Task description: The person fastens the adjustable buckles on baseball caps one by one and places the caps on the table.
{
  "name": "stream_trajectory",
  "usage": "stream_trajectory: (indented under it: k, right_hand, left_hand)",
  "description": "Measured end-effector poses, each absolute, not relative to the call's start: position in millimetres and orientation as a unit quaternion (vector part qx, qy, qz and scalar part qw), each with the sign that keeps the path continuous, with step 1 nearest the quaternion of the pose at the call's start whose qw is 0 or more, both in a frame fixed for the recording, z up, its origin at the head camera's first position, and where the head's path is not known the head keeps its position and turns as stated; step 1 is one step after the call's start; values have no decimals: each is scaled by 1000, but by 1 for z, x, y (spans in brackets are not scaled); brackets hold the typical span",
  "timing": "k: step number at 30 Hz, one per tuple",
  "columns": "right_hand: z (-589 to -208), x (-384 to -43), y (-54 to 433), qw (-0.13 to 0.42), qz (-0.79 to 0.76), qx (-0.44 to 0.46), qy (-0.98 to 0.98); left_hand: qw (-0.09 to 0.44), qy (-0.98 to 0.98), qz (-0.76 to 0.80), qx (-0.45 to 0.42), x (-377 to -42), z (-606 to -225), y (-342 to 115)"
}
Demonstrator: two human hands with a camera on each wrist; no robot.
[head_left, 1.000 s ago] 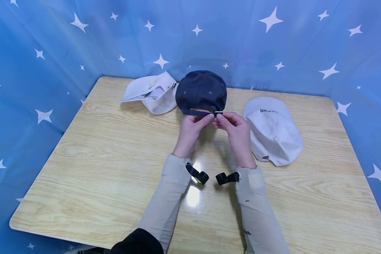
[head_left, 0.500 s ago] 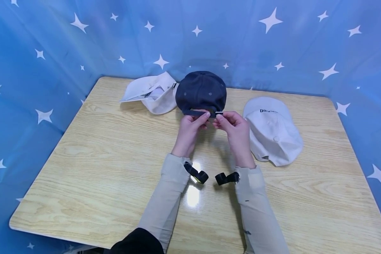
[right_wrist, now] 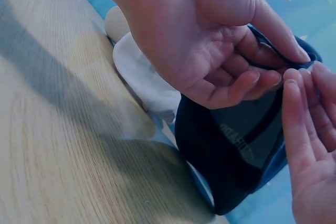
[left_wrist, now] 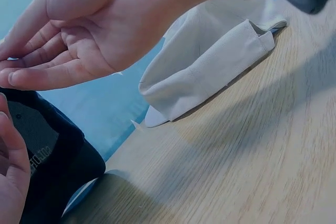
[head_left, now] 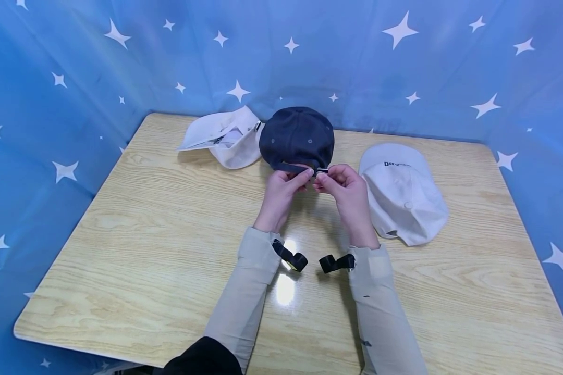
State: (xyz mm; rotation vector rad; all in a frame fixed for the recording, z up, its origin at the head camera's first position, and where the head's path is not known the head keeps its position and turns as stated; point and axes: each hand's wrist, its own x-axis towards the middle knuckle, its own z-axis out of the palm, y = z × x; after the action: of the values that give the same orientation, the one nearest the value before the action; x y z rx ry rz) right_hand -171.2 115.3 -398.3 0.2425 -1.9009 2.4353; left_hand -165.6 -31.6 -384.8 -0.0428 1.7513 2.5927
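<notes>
A dark navy baseball cap (head_left: 297, 133) stands at the back middle of the table with its rear opening facing me. My left hand (head_left: 277, 195) pinches the cap's dark back strap (head_left: 288, 167) between thumb and fingers. Right beside it, my right hand (head_left: 349, 195) pinches the small shiny metal buckle (head_left: 322, 170) at the strap's other side. The fingertips of both hands nearly meet there. Pale lettering (right_wrist: 237, 142) shows inside the cap in the right wrist view. How far the strap passes through the buckle is hidden by the fingers.
A white cap (head_left: 236, 138) lies on its side to the left of the dark cap. Another white cap (head_left: 403, 192) with dark lettering lies to the right, close to my right hand. A blue star-patterned curtain (head_left: 281, 62) hangs behind the wooden table (head_left: 145, 250).
My left thumb and fingertips slid slightly left along the strap, then came back right toward the buckle. The buckle in my right hand dropped a little. The white caps stayed put.
</notes>
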Motion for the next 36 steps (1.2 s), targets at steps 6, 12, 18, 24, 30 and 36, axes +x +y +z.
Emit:
stream_trajectory:
  k: [6, 12, 18, 24, 30, 36]
  right_hand:
    - [-373, -159, 109, 8, 765, 69, -640]
    - [-365, -154, 108, -3, 757, 53, -651]
    - [-357, -150, 106, -7, 763, 56, -644]
    - [-357, -149, 105, -8, 754, 58, -654]
    - [-363, -152, 106, -5, 747, 53, -663]
    - [-374, -158, 108, 2, 737, 41, -675]
  left_hand:
    - [5, 568, 823, -7, -166, -386, -33]
    - [16, 572, 820, 10, -166, -388, -32]
    - [22, 576, 817, 13, -167, -391, -31]
    - [23, 578, 816, 7, -166, -391, -32]
    - [16, 578, 816, -3, -166, -390, -32]
    - [18, 578, 815, -6, -166, -391, -32]
